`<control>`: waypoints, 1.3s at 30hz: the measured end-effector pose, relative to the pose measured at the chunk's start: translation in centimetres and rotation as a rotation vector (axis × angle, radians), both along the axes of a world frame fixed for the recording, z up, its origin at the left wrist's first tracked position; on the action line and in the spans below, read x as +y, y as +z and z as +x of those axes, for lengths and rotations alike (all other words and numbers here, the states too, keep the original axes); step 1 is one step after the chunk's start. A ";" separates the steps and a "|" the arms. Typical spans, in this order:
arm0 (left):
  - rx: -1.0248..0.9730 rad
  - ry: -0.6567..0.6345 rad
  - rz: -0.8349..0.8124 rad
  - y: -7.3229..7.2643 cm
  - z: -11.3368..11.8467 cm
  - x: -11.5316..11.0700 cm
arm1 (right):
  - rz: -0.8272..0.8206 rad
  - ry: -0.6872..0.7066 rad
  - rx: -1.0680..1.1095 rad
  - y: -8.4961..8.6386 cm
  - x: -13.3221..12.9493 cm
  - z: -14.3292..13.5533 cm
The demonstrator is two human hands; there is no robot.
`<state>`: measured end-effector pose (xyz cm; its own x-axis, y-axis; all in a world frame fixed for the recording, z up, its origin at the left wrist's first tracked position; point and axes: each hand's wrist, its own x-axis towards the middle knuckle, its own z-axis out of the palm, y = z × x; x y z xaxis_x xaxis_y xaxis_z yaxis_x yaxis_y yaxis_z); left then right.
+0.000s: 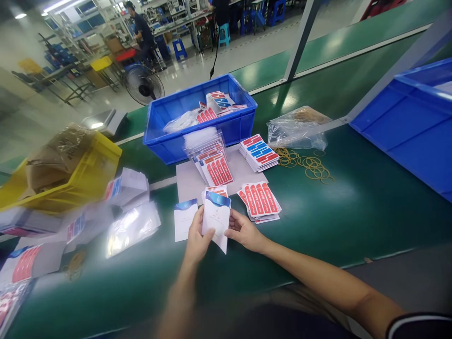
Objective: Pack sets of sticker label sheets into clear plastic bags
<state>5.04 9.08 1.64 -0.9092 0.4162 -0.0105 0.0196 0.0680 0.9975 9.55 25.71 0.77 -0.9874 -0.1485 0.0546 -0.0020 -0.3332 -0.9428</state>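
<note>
My left hand [199,235] and my right hand [245,230] hold a white booklet with a blue top edge [216,213] between them, thumbs on its front. Another such booklet [185,221] lies on the green table just left of it. Behind my hands, clear bags with red label cards [217,169] rest on a grey sheet [187,181]. To the right sit a stack of red label cards [262,200] and a stack of red and blue cards [259,151].
A blue bin [201,136] with cards stands behind. Yellow rubber bands [312,167] and a plastic bag [298,129] lie right, near a large blue bin [406,122]. Left are a yellow bin [95,165], clear plastic bags [133,228] and more cards [26,263].
</note>
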 end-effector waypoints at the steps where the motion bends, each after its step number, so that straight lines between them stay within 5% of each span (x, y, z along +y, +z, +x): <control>1: 0.024 -0.082 -0.031 0.0 0.2 -0.1 | -0.006 -0.003 -0.006 -0.2 0.1 0.0; 4: 0.006 -0.220 -0.107 0.1 0.6 -0.3 | -0.002 -0.005 -0.014 -0.4 0.1 0.1; 9: -0.044 -0.258 -0.154 0.2 0.8 -0.4 | 0.040 0.005 -0.021 -0.4 0.0 0.4; 16: -0.162 -0.331 0.118 0.8 0.3 -0.2 | 0.052 -0.010 -0.018 -0.2 0.0 0.3; 24: -0.228 -0.260 0.300 2.6 -0.2 -0.4 | 0.040 -0.042 0.016 0.0 0.4 0.1; 39: -0.014 -0.203 0.250 0.5 0.9 0.2 | 0.027 -0.086 0.059 -1.5 -0.3 0.3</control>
